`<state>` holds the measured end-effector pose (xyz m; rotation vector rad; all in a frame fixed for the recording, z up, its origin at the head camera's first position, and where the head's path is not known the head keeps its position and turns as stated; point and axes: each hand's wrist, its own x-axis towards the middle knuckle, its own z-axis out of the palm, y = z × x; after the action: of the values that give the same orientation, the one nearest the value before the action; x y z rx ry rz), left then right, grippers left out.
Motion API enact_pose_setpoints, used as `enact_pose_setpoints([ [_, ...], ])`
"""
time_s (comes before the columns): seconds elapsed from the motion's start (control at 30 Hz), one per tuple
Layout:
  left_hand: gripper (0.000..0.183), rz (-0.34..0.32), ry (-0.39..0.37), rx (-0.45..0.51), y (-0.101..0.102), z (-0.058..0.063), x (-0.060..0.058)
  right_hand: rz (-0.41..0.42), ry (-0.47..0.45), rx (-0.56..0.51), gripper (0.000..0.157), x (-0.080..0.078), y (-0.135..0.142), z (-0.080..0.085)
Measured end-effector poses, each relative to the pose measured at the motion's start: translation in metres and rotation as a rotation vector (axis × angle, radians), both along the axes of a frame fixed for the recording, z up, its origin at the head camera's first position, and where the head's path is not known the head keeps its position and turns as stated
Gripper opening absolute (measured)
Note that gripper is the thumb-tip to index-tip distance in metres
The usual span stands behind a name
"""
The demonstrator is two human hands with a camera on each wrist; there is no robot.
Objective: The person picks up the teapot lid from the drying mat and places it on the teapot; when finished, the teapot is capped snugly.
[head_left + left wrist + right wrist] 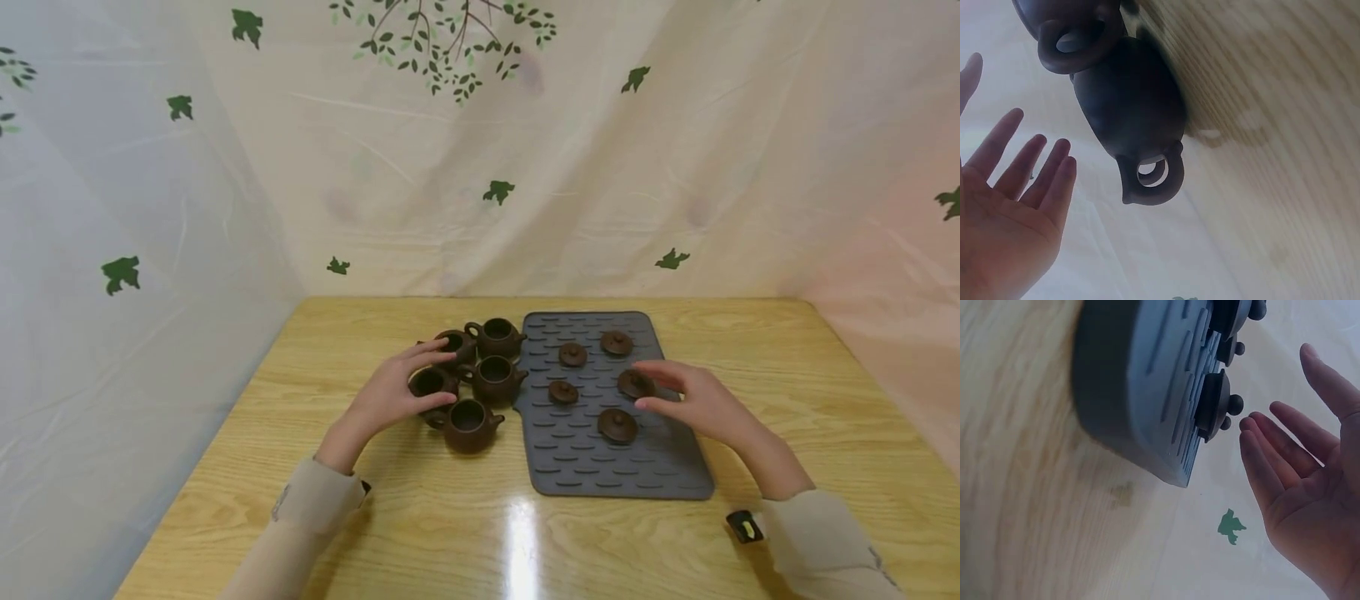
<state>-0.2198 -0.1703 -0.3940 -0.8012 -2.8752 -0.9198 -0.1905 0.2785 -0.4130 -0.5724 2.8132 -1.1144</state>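
Observation:
On the left of the table, several dark brown lidless teapots (495, 383) stand close together with their mouths upward. My left hand (393, 385) hovers over the leftmost ones, fingers spread and holding nothing. In the left wrist view its open palm (1010, 234) is beside a teapot (1132, 103) whose handle faces the camera. Several brown lids (618, 425) with round knobs lie on a grey ridged mat (577, 471). My right hand (693, 398) is at the rightmost lid (636, 383), thumb and fingers apart on either side. In the right wrist view the fingertips (1254, 428) are near a lid's knob, gripping nothing.
The light wood table (420, 533) extends in front of the teapots and mat. A pale cloth (420, 183) printed with leaves and green birds hangs behind and along both sides. The nearest teapot (470, 429) sits just left of the mat's edge.

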Motion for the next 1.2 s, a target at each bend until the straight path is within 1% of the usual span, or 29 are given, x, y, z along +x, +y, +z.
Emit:
enact_pose_setpoints([
  [0.17, 0.059, -0.035, 0.023, 0.04, -0.001, -0.001, 0.003, -0.027, 0.024, -0.001, 0.056, 0.001, -0.001, 0.002],
  [0.33, 0.052, -0.082, -0.002, 0.099, -0.002, -0.006, 0.005, -0.037, 0.03, -0.011, 0.049, 0.002, -0.002, 0.002],
  [0.53, 0.045, -0.108, -0.041, 0.137, -0.004, -0.008, 0.007, -0.029, 0.043, -0.005, 0.039, 0.001, -0.005, -0.002],
  [0.7, 0.04, -0.128, -0.079, 0.141, -0.005, -0.011, 0.009, -0.015, 0.011, -0.001, 0.036, 0.001, -0.006, -0.005],
  [0.87, 0.036, -0.124, -0.114, 0.141, -0.005, -0.014, 0.01, 0.005, -0.022, -0.002, 0.034, 0.002, -0.007, -0.007],
  [1.2, 0.028, -0.134, -0.17, 0.124, -0.003, -0.017, 0.011, 0.075, -0.068, -0.015, 0.034, 0.0, -0.008, -0.014],
])
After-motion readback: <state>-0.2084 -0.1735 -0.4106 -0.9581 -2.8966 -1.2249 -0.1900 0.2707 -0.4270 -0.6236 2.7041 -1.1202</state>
